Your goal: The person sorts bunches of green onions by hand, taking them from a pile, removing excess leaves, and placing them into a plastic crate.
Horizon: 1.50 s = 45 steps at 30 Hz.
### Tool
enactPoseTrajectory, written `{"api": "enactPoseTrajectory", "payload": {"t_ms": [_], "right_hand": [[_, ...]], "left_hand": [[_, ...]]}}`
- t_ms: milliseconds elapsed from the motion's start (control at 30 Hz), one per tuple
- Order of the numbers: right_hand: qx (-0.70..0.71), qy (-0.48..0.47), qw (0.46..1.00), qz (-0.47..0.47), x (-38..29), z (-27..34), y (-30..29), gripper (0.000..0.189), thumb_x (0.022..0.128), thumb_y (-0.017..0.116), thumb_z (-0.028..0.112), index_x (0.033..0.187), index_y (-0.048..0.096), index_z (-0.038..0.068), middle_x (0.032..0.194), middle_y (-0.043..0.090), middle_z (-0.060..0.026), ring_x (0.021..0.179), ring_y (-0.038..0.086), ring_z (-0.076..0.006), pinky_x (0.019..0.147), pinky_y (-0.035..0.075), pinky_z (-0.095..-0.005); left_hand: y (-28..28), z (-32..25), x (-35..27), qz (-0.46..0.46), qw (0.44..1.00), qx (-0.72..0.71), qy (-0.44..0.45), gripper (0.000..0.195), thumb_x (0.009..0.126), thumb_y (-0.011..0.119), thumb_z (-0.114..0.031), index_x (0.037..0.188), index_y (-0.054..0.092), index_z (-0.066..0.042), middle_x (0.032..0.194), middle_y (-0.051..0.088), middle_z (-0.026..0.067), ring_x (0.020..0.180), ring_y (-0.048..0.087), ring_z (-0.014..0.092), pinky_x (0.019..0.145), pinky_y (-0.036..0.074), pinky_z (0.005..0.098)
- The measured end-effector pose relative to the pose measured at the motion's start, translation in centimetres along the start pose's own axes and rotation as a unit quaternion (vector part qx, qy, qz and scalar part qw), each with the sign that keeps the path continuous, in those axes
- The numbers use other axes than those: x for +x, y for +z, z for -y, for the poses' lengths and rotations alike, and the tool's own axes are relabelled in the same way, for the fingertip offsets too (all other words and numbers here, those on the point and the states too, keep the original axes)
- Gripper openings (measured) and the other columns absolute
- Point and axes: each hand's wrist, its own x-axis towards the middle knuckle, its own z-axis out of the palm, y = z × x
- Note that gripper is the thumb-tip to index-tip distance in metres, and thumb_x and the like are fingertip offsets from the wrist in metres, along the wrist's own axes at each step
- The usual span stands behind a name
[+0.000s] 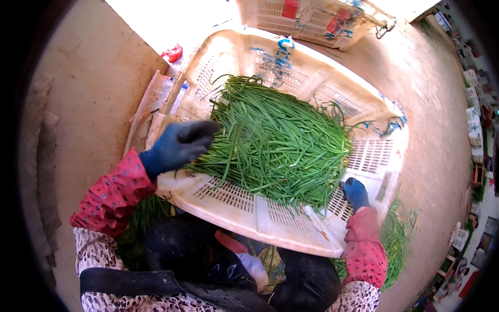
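A thick layer of long green chives (273, 144) lies in a white plastic crate (257, 216) with slotted walls, which stands before me above my knees. My left hand (183, 142), in a blue glove with dark fingers, is over the crate's left side at the edge of the chives. Its fingers are apart and slightly blurred, with nothing visible in them. My right hand (355, 194), gloved in blue, is inside the crate's right side by the slotted wall, close to the chives' lower right edge. Its fingers are curled and their tips partly hidden, so a hold cannot be made out.
Another slotted crate (308, 19) with red patches stands beyond. More chives (397, 241) lie on the floor (432, 156) to the right, and others (146, 222) by my left leg. A tan panel (101, 78) rises at left, with a red plastic scrap (172, 53) near its corner.
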Motion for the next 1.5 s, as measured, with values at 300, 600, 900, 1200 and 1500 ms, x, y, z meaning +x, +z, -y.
{"api": "enactPoseTrajectory", "payload": {"t_ms": [300,600,900,1200,1500], "right_hand": [[-0.085,-0.316,0.93,-0.167,7.0,23.1,-0.7,0.087,0.068,0.074,0.048,0.135,0.04,0.006,0.127,0.052,-0.0164,0.116,0.051,-0.0319,0.094,0.04,-0.0457],[-0.188,-0.24,0.952,-0.024,17.5,35.9,2.3,0.109,0.056,0.079,0.061,0.139,0.033,0.006,0.132,0.051,-0.0165,0.124,0.048,-0.0296,0.103,0.034,-0.0478],[-0.042,-0.295,0.951,0.084,23.5,34.7,5.8,0.094,0.057,0.08,0.051,0.131,0.047,0.004,0.125,0.058,-0.0196,0.112,0.058,-0.0319,0.094,0.045,-0.04],[-0.141,-0.304,0.921,-0.201,12.4,35.6,6.3,0.062,0.066,0.075,0.048,0.108,0.053,0.008,0.1,0.062,-0.0152,0.094,0.06,-0.0324,0.09,0.042,-0.0441],[-0.223,-0.401,0.826,-0.327,2.9,32.4,12.9,0.048,0.083,0.053,0.019,0.128,0.047,0.003,0.099,0.057,-0.0122,0.093,0.056,-0.0307,0.092,0.042,-0.0505]], "left_hand": [[9.5,4.7,2.1,0.21,0.89,0.389,0.111,0.055,0.081,0.063,-0.039,0.129,0.052,-0.014,0.129,0.044,0.0252,0.108,0.053,0.04,0.083,0.05,0.045],[10.2,8.8,3.1,0.188,0.813,0.548,0.058,0.048,0.079,0.056,-0.029,0.122,0.054,-0.008,0.09,0.057,0.0153,0.076,0.059,0.032,0.062,0.048,0.0458],[10.5,7.9,3.4,0.194,0.833,0.514,0.069,0.047,0.081,0.051,-0.026,0.125,0.052,-0.007,0.089,0.059,0.0173,0.076,0.059,0.032,0.063,0.046,0.0504],[8.2,12.9,7.4,-0.042,0.995,-0.003,-0.09,0.065,0.081,0.069,-0.033,0.133,0.043,-0.003,0.092,0.063,0.016,0.083,0.064,0.026,0.07,0.051,0.0395],[8.9,17.5,16.1,-0.324,0.827,-0.393,-0.237,0.057,0.081,0.07,-0.019,0.131,0.049,-0.002,0.112,0.066,0.0118,0.101,0.062,0.023,0.092,0.046,0.0317]]}}
